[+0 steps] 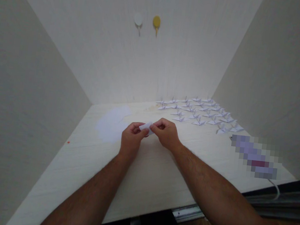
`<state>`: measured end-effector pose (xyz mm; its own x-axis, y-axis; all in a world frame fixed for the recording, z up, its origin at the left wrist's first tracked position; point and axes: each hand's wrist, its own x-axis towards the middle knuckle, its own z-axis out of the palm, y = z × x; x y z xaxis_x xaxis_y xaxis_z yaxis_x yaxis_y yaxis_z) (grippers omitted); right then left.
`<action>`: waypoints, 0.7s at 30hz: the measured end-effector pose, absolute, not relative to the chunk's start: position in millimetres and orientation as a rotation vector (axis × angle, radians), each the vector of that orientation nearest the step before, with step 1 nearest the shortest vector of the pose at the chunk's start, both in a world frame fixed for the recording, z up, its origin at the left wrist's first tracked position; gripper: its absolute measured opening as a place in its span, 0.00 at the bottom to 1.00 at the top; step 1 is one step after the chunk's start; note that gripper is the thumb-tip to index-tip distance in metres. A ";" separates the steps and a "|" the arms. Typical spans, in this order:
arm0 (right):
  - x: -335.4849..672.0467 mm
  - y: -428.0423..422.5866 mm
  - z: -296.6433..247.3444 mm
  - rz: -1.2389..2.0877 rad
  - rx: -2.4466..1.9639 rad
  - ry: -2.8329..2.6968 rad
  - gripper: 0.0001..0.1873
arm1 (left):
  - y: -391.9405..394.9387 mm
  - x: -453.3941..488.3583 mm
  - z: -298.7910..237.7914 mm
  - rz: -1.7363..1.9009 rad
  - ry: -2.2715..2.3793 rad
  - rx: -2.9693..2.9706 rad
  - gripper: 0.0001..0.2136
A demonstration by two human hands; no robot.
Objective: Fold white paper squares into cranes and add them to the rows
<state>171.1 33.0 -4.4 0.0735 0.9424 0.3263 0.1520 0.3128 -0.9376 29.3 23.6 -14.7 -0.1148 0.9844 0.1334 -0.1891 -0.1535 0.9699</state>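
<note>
— Pale bench [153,184]: what's over its middle?
— One folded paper [145,127], pinched in two grips, left hand [132,135] and right hand [168,132].
— Around it?
— One heap of white sheets [111,124] at nine o'clock, over twenty paper cranes [198,123] at two, two wall hooks [156,21] at twelve.

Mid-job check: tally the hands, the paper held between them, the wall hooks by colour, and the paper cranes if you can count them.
Left hand and right hand: 2
Held paper: 1
White hook: 1
Yellow hook: 1
Paper cranes: more than 15, too crowded for an exact count
Total without cranes: 5
</note>
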 end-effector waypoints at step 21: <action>166.1 28.8 -3.8 0.800 -1.078 -1.372 0.09 | 22.1 29.8 -14.5 1.522 1.123 1.153 0.13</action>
<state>166.1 28.8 -3.8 0.0814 0.9302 0.3578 0.1470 0.3439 -0.9274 29.8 22.1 -14.5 -0.1666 0.9718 0.1669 -0.1270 -0.1890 0.9737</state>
